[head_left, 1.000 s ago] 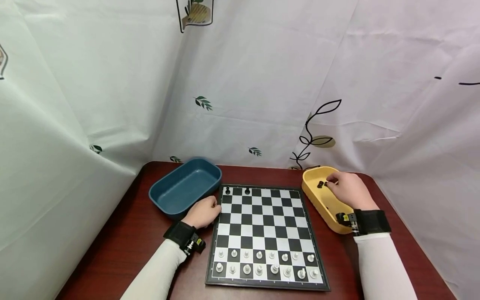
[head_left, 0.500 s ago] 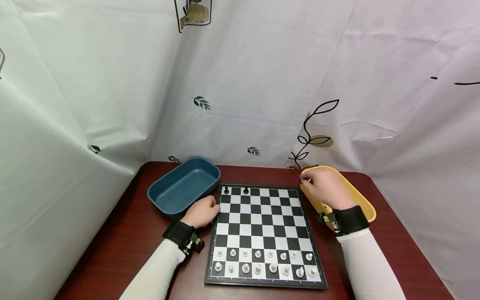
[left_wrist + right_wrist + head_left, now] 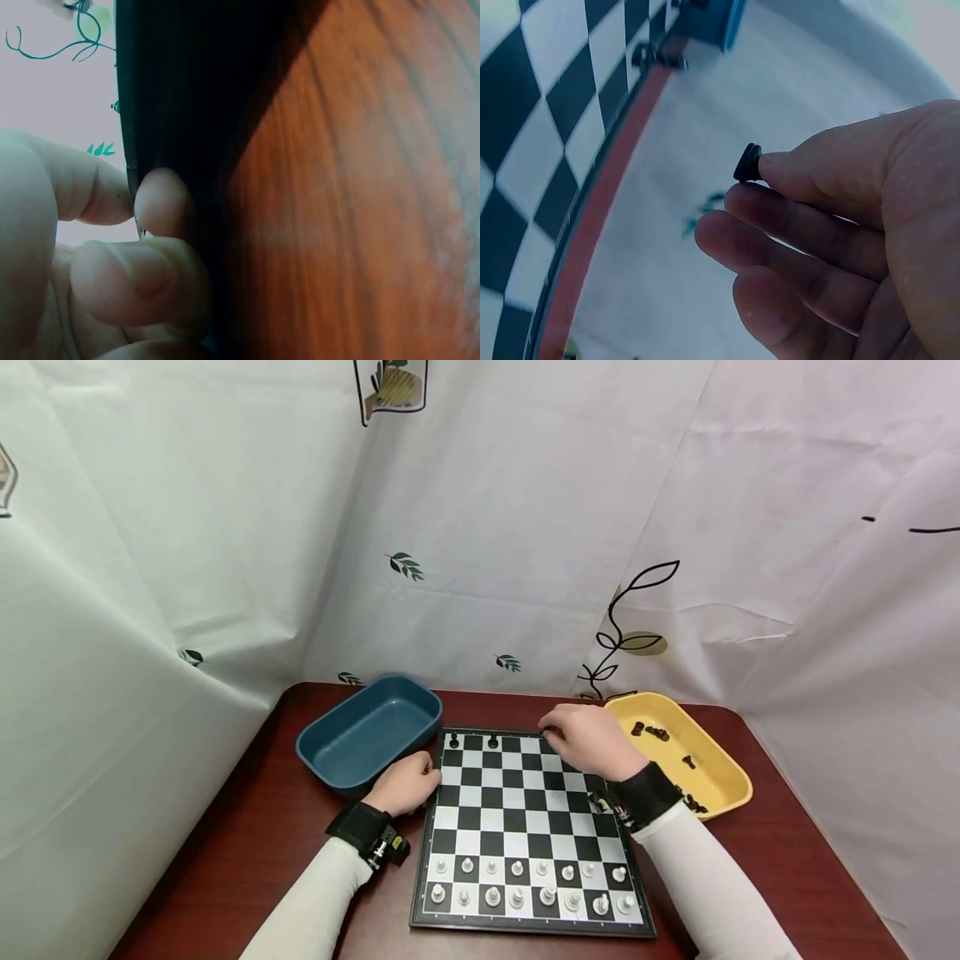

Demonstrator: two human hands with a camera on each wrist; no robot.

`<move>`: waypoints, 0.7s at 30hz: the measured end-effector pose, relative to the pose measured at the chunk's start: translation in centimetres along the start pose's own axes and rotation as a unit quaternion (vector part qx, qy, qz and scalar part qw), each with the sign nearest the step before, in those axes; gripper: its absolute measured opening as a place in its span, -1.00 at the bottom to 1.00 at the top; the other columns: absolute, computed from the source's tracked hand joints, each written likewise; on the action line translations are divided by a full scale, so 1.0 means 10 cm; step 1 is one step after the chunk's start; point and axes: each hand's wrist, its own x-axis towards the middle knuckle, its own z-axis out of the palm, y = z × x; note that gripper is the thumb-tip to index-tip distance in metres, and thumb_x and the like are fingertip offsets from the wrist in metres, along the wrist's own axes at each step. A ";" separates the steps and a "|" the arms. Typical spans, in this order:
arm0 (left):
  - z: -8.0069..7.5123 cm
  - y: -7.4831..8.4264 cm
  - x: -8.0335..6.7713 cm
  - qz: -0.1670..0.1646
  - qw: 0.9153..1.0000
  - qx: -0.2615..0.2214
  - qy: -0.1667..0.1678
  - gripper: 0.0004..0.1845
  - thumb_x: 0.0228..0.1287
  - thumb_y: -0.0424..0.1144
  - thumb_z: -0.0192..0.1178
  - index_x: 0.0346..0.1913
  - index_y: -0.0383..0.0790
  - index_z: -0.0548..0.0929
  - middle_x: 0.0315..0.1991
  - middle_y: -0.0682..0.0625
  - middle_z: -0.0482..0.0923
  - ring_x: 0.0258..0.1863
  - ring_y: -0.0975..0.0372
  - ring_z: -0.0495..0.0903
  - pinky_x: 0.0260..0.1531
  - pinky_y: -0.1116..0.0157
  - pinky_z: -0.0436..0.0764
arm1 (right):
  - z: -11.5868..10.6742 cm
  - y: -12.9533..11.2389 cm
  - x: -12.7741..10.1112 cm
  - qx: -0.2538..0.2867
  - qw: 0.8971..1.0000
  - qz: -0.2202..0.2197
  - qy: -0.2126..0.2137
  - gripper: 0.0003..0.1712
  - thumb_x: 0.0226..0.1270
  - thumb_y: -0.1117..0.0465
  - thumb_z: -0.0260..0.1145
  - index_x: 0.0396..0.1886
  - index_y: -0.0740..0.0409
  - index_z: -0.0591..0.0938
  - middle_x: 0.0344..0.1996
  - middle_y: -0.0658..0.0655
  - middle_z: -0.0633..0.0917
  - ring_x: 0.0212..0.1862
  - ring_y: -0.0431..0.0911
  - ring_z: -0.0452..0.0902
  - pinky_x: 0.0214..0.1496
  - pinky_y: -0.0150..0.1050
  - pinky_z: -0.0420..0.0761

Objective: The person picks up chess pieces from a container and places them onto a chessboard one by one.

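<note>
A chessboard lies on the dark red table, with white pieces filling its two near rows and two black pieces on its far row. My right hand hovers over the board's far edge and pinches a small black chess piece between thumb and fingertips. My left hand rests curled at the board's left edge, its fingertips pressed to that edge.
A blue tray stands left of the board, nothing visible in it. A yellow tray with several black pieces stands at the right. Patterned white curtains close in the table on three sides.
My right hand left the yellow tray with a black piece and moved left over the board's far row. The left hand stayed put.
</note>
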 end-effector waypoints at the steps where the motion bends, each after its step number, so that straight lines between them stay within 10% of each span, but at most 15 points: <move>1: 0.00 0.00 0.00 0.000 1.000 0.000 -0.001 -0.73 0.62 -0.11 0.10 -0.32 -0.11 0.54 -0.62 0.01 0.58 -0.72 0.14 0.52 -0.61 0.19 0.45 | 0.02 -0.04 0.02 0.001 1.000 -0.007 -0.004 -0.85 0.47 0.29 0.47 -0.06 0.12 0.89 -0.18 0.05 0.85 -0.19 -0.05 0.79 -0.16 -0.06 0.75; 21: 0.01 -0.03 0.01 -0.003 1.000 -0.004 -0.004 -0.72 0.65 -0.10 0.09 -0.31 -0.11 0.55 -0.61 0.00 0.58 -0.72 0.13 0.52 -0.62 0.18 0.44 | 0.51 -0.64 0.56 0.009 0.991 -0.114 -0.071 -0.84 0.55 0.27 0.45 -0.02 0.03 0.89 -0.17 0.00 0.82 -0.19 -0.12 0.77 -0.16 -0.14 0.74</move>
